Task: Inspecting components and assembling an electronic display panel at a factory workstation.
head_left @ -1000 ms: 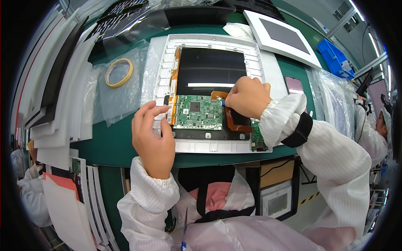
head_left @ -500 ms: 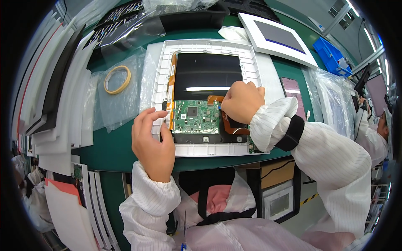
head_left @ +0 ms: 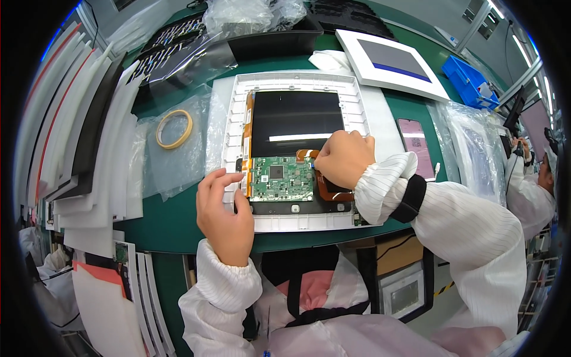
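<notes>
A white plastic frame (head_left: pixel 297 224) lies before me, with a dark display panel (head_left: pixel 297 113) set in it. Across the panel's near part sits a green circuit board (head_left: pixel 294 189). My right hand (head_left: pixel 346 157) is closed at the board's right edge, its fingertips pinching an orange flex cable (head_left: pixel 326 190); the exact grip is partly hidden. Spread fingers of my left hand (head_left: pixel 226 215) rest at the frame's left side, the thumb near the board's left edge and an orange flex strip (head_left: pixel 248 134). Nothing shows between them.
A tape roll (head_left: pixel 188 130) lies on clear plastic film at left, beside upright foam sheets (head_left: pixel 95 143). Toward the right are a phone (head_left: pixel 416 149), a white framed screen (head_left: pixel 357 56), a blue bin (head_left: pixel 467 83) and bagged items. A black tray stands behind; a co-worker is at far right.
The whole scene sits slightly lower in the picture, as the view has shifted. Both hands keep about the same places on the frame and board.
</notes>
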A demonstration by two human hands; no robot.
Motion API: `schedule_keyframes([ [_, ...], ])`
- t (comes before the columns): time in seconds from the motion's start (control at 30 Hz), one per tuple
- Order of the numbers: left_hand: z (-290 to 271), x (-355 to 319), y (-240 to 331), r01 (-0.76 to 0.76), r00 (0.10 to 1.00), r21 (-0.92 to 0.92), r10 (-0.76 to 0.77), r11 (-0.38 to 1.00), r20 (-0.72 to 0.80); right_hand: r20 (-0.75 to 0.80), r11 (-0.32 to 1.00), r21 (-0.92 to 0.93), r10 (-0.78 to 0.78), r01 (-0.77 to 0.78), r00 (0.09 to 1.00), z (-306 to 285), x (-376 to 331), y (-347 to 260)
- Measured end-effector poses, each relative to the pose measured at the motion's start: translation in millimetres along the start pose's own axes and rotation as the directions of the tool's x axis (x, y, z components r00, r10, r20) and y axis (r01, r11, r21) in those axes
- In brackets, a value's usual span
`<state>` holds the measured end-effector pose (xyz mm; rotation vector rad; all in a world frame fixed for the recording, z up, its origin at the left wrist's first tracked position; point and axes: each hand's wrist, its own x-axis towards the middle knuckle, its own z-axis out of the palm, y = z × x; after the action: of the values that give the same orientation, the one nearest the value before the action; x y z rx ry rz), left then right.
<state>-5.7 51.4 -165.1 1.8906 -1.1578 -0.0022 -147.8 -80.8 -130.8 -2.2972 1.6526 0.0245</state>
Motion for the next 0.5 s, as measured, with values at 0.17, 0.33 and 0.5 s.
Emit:
schedule_keyframes([
  [0.17, -2, -1, -4, 0.018, 1.000, -0.021, -0.018, 1.000, 0.002, 0.069, 1.000, -0.026, -0.009, 0.011, 0.998, -6, 3, 0],
  [0.33, -1, 0, -8, -0.002, 1.000, -0.052, 0.001, 0.999, -0.020, 0.088, 0.999, -0.043, -0.016, 0.020, 0.996, -8, 3, 1],
  [0.5, -1, 0, -7, -0.004, 1.000, -0.046, 0.003, 0.999, -0.022, 0.038, 1.000, 0.001, -0.022, 0.022, 0.999, 2, 6, 1],
])
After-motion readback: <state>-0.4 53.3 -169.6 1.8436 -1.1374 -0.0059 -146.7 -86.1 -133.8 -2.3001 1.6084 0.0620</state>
